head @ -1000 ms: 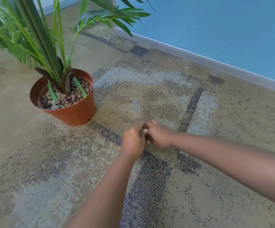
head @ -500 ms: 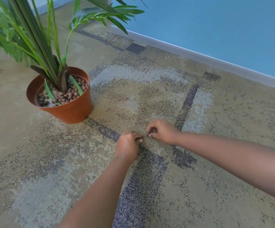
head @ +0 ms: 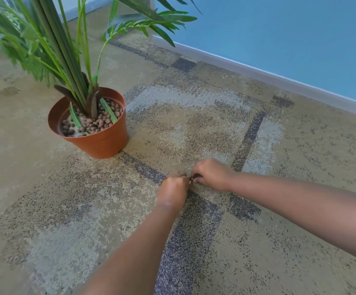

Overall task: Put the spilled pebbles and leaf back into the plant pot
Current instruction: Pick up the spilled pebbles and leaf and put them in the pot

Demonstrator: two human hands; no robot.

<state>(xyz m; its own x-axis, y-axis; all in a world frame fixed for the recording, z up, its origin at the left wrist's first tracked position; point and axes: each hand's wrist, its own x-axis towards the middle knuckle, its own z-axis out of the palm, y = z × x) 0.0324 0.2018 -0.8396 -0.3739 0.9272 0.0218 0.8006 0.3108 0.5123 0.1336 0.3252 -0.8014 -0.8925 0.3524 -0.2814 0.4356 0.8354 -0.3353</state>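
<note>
**Both hands meet on the carpet, well apart from the pot**

The terracotta-coloured plant pot (head: 100, 143) stands upright on the patterned carpet (head: 45, 209). Inside it we see brown pebbles (head: 100, 122) packed round the base of the green stems (head: 66, 60). They lie thinner on the pot's left side, where a pale patch shows. Two narrow green leaf strips (head: 108, 110) rest on the pebbles inside the pot, and we cannot tell whether they are loose or growing there.

Both our hands are down at the carpet, to the right of the pot and nearer to us than it is. The left hand (head: 174, 188) is the one closer to the pot. Its back faces us and its fingers curl under out of sight, so we cannot tell whether it holds anything. The right hand (head: 210, 174) lies on the side away from the pot, knuckles up, fingers curled down toward the carpet and meeting those of the left. A small dark speck (head: 195, 176) shows where the fingertips come together. It is too small for us to call it a pebble or a shadow, so we cannot tell the right hand's grip either.

Fronds (head: 151, 22) spread above the pot. Beyond it run a blue wall (head: 279, 39) and a pale skirting board (head: 258, 75).
</note>
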